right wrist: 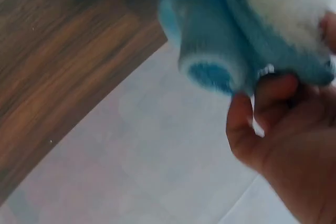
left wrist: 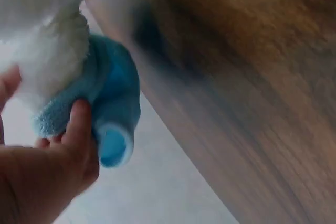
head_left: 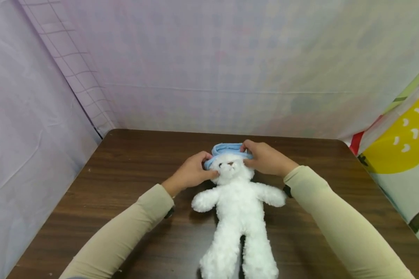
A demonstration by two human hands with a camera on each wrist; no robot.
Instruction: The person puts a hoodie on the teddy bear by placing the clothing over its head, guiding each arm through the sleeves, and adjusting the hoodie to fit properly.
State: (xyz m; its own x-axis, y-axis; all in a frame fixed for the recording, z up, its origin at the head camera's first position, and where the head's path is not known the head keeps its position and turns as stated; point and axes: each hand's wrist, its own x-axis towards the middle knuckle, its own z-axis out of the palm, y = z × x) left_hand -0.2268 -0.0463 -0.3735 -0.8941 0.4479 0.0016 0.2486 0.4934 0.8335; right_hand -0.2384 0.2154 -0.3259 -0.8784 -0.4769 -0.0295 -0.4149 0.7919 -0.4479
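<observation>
A white plush teddy bear [head_left: 239, 201] lies on its back on the table, arms spread and legs toward me. Round the top of its head sits a light-blue fuzzy headband [head_left: 227, 148]; a rolled part with a hollow end shows on the headband [left wrist: 115, 140] in the left wrist view. My left hand [head_left: 192, 170] grips the band's edge at the left side of the head, thumb by the bear's cheek. On the opposite side my right hand [head_left: 267, 158] pinches the band's edge [right wrist: 294, 64], fingertips close to the rolled part. The bear's ears are hidden.
The dark wood-grain table [head_left: 139, 155] has rounded far corners. Behind its far edge hangs a pale checked cloth [head_left: 209, 77], with a white cloth [head_left: 28, 116] at the left. A printed sheet with a yellow shape [head_left: 401, 139] stands along the right side.
</observation>
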